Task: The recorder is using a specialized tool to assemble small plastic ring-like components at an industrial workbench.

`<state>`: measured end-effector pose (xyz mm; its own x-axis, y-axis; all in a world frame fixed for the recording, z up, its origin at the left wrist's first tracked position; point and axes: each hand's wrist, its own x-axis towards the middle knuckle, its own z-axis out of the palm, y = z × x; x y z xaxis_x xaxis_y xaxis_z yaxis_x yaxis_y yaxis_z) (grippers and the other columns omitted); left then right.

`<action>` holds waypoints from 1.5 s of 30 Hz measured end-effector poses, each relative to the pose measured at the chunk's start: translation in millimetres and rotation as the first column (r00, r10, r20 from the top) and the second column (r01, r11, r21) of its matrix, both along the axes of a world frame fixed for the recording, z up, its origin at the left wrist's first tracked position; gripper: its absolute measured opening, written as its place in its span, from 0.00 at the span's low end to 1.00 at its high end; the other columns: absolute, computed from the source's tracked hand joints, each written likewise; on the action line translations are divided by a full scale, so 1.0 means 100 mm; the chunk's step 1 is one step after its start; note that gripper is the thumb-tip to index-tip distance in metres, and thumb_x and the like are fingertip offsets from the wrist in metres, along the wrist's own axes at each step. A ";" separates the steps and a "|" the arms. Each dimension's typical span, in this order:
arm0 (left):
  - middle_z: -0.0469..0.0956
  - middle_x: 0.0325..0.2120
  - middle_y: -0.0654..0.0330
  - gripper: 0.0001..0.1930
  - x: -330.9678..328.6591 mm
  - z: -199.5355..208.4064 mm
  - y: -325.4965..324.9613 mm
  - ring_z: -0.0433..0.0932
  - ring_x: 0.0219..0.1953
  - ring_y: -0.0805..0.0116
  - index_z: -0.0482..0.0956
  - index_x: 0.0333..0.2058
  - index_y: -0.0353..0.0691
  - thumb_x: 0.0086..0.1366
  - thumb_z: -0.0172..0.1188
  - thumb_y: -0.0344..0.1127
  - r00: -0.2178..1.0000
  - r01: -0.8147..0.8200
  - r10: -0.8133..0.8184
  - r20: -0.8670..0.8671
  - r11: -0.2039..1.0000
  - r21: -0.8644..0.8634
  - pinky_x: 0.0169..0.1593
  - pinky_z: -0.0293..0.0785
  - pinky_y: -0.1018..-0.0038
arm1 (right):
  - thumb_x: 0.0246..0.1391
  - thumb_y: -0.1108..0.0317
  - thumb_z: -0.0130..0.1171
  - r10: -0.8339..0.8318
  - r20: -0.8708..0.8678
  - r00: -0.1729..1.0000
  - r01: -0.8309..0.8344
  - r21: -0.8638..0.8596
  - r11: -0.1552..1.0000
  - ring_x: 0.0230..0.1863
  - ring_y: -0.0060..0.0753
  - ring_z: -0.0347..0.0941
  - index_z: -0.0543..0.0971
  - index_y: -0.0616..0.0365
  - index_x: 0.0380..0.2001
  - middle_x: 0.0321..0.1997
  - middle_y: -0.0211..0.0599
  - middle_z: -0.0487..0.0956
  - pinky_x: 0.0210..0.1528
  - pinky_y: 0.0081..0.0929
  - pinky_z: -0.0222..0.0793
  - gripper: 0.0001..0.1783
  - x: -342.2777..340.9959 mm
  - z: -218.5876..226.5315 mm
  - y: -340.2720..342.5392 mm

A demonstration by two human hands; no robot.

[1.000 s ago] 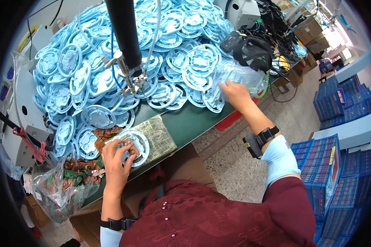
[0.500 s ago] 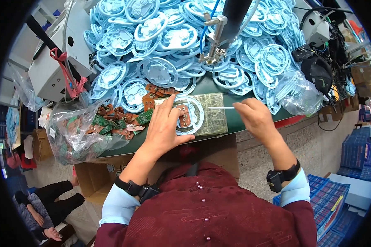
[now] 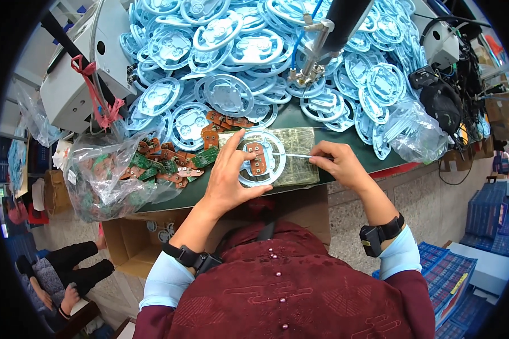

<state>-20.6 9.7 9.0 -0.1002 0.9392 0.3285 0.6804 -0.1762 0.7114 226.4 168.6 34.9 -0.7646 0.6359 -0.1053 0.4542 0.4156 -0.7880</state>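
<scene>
My left hand [image 3: 227, 175] grips the rim of a light-blue plastic wheel-shaped part [image 3: 278, 161] from its left side, thumb low and fingers along the top. Inside the ring sits an orange-brown circuit board [image 3: 258, 159]. Beneath the part lies a flat block wrapped in clear film [image 3: 302, 141]. Between its thumb and fingertips, my right hand [image 3: 336, 163] pinches a thin white stick [image 3: 297, 155]. The stick's left end lies over the ring's right side; whether it slots into anything there is too small to tell.
A big heap of light-blue wheel parts [image 3: 226, 93] covers the back. Orange and green circuit boards [image 3: 169, 164] spill from a plastic bag [image 3: 104, 181] at left. A bag of white sticks [image 3: 413, 130] lies at right. A metal fixture [image 3: 311, 70] hangs above the table [image 3: 348, 144].
My right hand has moved left and slightly down, bringing the stick's end onto the ring. The left hand keeps its grip on the wheel part. The whole view has shifted slightly.
</scene>
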 end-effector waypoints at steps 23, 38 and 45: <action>0.59 0.65 0.39 0.36 -0.01 0.02 0.02 0.61 0.67 0.39 0.73 0.45 0.40 0.36 0.82 0.39 0.999 0.027 -0.028 -0.022 0.999 -0.034 0.66 0.62 0.55 | 0.56 0.71 0.63 0.148 -0.095 0.984 -0.135 0.127 0.983 0.30 0.41 0.73 0.81 0.63 0.34 0.27 0.41 0.76 0.34 0.32 0.67 0.06 -0.03 -0.06 0.10; 0.59 0.65 0.38 0.37 0.01 0.06 0.03 0.61 0.66 0.38 0.72 0.45 0.39 0.36 0.82 0.40 0.996 0.047 -0.050 -0.076 0.998 -0.045 0.66 0.61 0.54 | 0.54 0.71 0.63 0.225 -0.023 0.974 -0.204 0.336 0.919 0.36 0.44 0.74 0.81 0.61 0.33 0.31 0.39 0.75 0.39 0.35 0.70 0.05 -0.12 -0.05 0.13; 0.59 0.65 0.38 0.37 0.00 0.07 0.04 0.61 0.66 0.37 0.73 0.45 0.38 0.35 0.83 0.41 0.993 0.049 -0.054 -0.110 0.998 -0.046 0.66 0.63 0.54 | 0.52 0.72 0.65 0.222 -0.049 0.974 -0.186 0.388 0.903 0.37 0.44 0.74 0.81 0.59 0.32 0.32 0.38 0.75 0.39 0.35 0.70 0.05 -0.12 -0.01 0.11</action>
<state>-20.9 13.5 15.9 -0.0167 0.9557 0.2938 0.7463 -0.1837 0.6398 214.0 179.3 33.9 -0.8767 0.4430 0.1873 0.2619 0.7663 -0.5867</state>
